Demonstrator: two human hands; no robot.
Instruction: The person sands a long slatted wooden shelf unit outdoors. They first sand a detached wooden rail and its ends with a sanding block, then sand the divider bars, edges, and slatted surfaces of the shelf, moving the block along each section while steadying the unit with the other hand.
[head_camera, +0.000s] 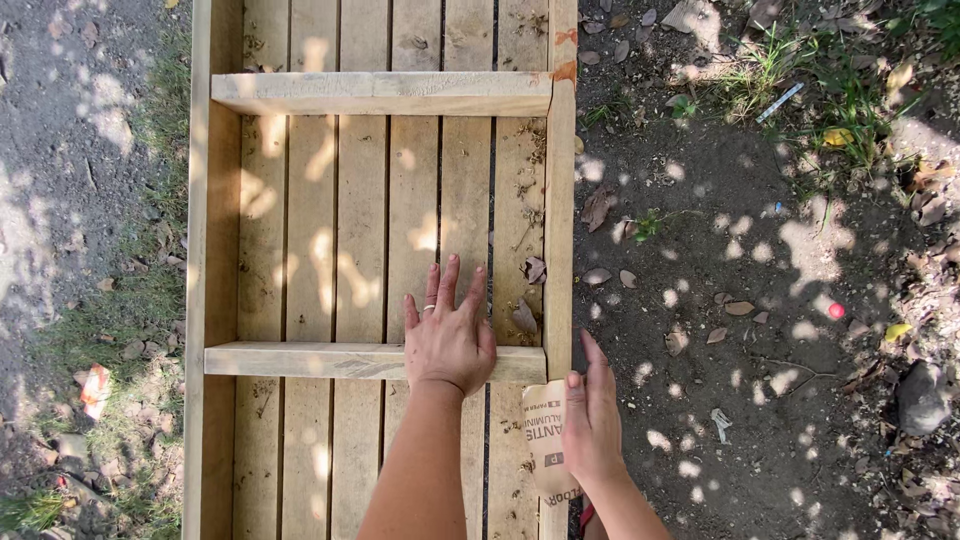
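My left hand (450, 345) lies flat and open on the wooden frame (385, 210), holding nothing. My right hand (592, 425) presses thin sandpaper (545, 440) under its fingers. It looks light and bendy; I'd hold its edge.

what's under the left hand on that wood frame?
The left hand lies flat across the lower crossbar and the slats beyond it. Its palm covers that stretch of crossbar, so nothing beneath it shows. Dry leaves lie beside it.

Open slats (330, 230) between two crossbars (380, 92)
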